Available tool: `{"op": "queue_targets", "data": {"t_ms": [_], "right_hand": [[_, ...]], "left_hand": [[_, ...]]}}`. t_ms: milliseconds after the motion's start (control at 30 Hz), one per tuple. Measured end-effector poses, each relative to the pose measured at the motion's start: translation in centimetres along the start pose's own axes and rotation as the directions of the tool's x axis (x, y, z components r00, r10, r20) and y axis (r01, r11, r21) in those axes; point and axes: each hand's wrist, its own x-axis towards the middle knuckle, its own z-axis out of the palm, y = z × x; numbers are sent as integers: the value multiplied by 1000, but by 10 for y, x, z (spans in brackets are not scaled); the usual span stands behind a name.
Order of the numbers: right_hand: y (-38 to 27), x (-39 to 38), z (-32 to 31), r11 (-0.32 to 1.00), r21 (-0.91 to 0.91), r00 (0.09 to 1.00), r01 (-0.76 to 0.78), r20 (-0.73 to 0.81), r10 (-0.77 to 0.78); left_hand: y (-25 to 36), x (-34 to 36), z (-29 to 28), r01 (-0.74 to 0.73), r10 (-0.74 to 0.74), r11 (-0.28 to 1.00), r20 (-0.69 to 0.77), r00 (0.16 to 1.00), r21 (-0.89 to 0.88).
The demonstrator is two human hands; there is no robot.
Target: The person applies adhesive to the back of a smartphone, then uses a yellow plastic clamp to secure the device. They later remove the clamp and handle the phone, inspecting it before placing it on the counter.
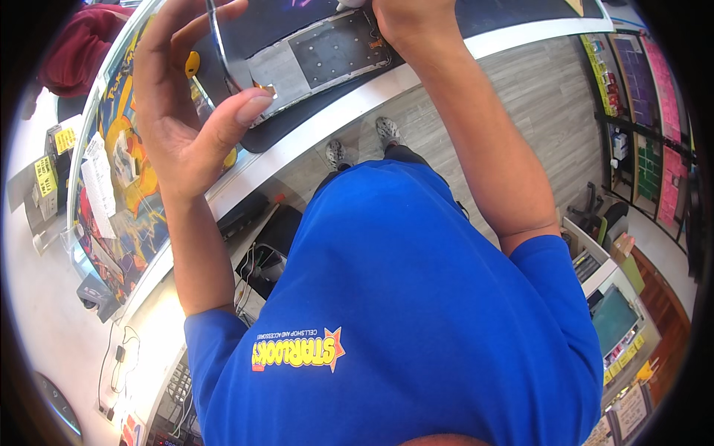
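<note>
An opened phone or tablet body (327, 56) lies on the dark work mat (279, 137), with a light grey area at its left and a dark grey, speckled plate at its right. My left hand (186, 137) is at its left end, with thumb and fingers curled round a thin screen panel (222, 48), raised and seen nearly edge-on. A small coppery flex piece (266, 90) shows by my thumb tip. Over the body's right end, my right hand (413, 24) is closed, its fingers partly cut off by the upper edge. A whitish tip (351, 4) shows beside it; its kind is unclear.
The white counter edge (312, 111) runs between me and the mat. Left of my arm is a colourful printed counter panel (126, 171) with papers on it. Cables (253, 260) hang below. Display shelves (639, 111) line the right side.
</note>
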Motion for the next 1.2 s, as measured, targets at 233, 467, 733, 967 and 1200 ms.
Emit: {"op": "queue_targets", "data": {"t_ms": [233, 467, 733, 967, 1200], "right_hand": [[-1, 2, -3, 999, -38, 1000, 29, 1, -29], [-7, 2, -8, 998, -53, 999, 32, -4, -32], [-10, 3, -15, 1000, 7, 1000, 19, 0, -19], [-11, 4, -21, 999, 25, 1000, 26, 0, -26], [-16, 1, -25, 983, 173, 998, -57, -19, 61]], "left_hand": [[-2, 2, -1, -12, 12, 1000, 7, 1000, 9], [-3, 2, -3, -13, 12, 1000, 18, 1000, 8], [-3, 3, -1, -16, 16, 1000, 11, 1000, 3], [-7, 2, -4, -38, 37, 999, 18, 999, 18], [-7, 2, -3, -22, 25, 997, 35, 999, -71]]}}
